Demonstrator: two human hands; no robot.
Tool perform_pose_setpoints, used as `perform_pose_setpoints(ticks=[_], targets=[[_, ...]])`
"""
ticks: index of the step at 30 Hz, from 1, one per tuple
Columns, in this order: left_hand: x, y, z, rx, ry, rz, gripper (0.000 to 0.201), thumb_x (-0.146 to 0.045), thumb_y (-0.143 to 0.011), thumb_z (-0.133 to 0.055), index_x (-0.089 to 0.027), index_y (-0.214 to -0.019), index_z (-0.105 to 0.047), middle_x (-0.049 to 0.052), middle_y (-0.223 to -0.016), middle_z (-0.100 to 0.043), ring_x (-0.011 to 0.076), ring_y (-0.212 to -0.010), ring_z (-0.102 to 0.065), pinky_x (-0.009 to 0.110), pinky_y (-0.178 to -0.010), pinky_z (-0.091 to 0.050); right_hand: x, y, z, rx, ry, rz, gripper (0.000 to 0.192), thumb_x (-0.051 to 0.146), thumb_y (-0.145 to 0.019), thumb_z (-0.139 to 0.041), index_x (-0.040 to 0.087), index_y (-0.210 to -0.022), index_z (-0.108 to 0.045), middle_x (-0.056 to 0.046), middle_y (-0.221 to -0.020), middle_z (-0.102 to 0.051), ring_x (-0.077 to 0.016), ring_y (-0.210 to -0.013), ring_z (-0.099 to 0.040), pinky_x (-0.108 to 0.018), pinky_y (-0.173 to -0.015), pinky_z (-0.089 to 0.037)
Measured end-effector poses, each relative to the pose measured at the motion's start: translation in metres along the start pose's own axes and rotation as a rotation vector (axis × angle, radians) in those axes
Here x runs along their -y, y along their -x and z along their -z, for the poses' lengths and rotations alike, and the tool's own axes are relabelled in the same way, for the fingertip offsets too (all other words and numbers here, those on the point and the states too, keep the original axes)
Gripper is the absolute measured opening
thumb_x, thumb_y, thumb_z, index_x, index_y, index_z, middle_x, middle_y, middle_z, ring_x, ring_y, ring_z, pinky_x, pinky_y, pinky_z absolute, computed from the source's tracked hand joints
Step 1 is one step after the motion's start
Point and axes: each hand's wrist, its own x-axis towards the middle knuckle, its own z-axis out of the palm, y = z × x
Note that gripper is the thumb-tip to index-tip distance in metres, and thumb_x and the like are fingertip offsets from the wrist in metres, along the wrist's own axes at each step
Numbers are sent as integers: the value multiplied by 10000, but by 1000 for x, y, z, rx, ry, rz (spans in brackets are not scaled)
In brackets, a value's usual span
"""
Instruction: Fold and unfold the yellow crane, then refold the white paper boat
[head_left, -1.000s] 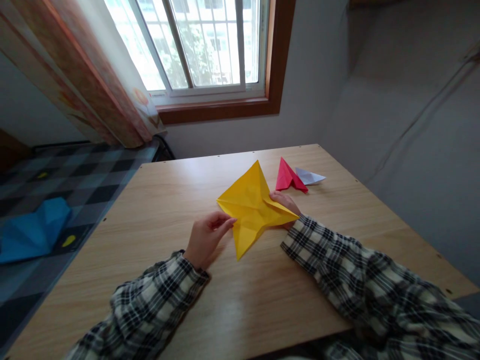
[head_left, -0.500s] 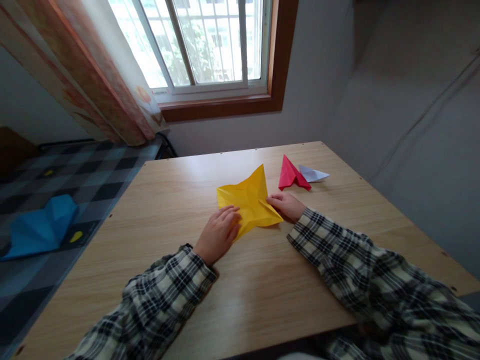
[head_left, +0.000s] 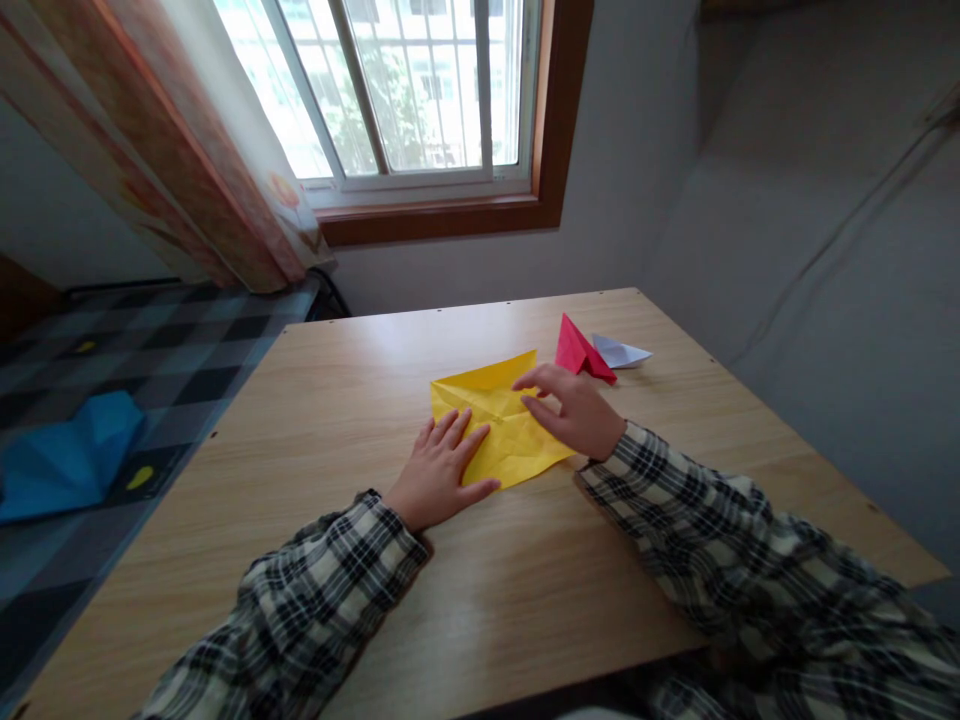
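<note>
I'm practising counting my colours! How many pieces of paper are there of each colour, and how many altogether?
Yellow paper: 1
Red paper: 1
White paper: 1
Blue paper: 1
Total: 4

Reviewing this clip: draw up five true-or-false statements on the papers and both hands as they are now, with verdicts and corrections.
1. The left hand lies spread on the yellow paper. True.
2. The right hand grips the red paper. False: it is over the yellow paper, and the red paper lies beyond it.
3. The white paper is to the right of the red paper. True.
4. The blue paper lies on the wooden table. False: it lies on the checked cloth to the left.
5. Both sleeves are plaid. True.
</note>
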Motion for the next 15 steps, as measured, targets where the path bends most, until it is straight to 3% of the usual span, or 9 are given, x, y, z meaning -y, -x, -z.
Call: perform_pose_setpoints(ticks=[3,6,8,11,15], targets=[[1,0,-3,2,-13,-11,823,-737,-858,-444,-241,-1509,-369,145,-1602,-261,354,-1467,-248,550,-1184,-171,9,17,-23,286,224,84,391,196,-916,-497,176,-1297,-581,-149,-1436,-517,-260,-1366,-434,-474,-1115,-374],[2,1,-5,15,-29,-17,828,-746,-867,-408,-243,-1521,-346,142,-1610,-240,346,-1476,-227,533,-1188,-153,1,32,-39,448,406,-89,521,326,-956,-489,170,-1452,-458,-163,-1542,-388,-307,-1454,-303,-511,-1170,-277],[4,0,-7,13,-32,-28,827,-749,-870,-394,-239,-1520,-349,142,-1608,-244,345,-1475,-230,528,-1188,-149,-9,38,-41,480,453,-182,584,456,-961,-474,207,-1486,-416,-138,-1582,-321,-320,-1475,-254,-534,-1182,-228],[7,-2,-7,-25,-20,-57,806,-733,-872,-416,-242,-1510,-367,145,-1593,-285,349,-1463,-259,550,-1177,-168,-20,44,-39,477,453,-206,640,561,-954,-433,248,-1509,-375,-112,-1613,-248,-302,-1495,-203,-522,-1199,-176],[-2,9,14,-167,-5,-51,654,-616,-864,-551,-211,-1378,-539,177,-1482,-456,400,-1385,-373,642,-1126,-233,-22,48,-39,441,457,-219,651,588,-953,-410,260,-1514,-366,-117,-1619,-222,-296,-1502,-180,-514,-1207,-140]])
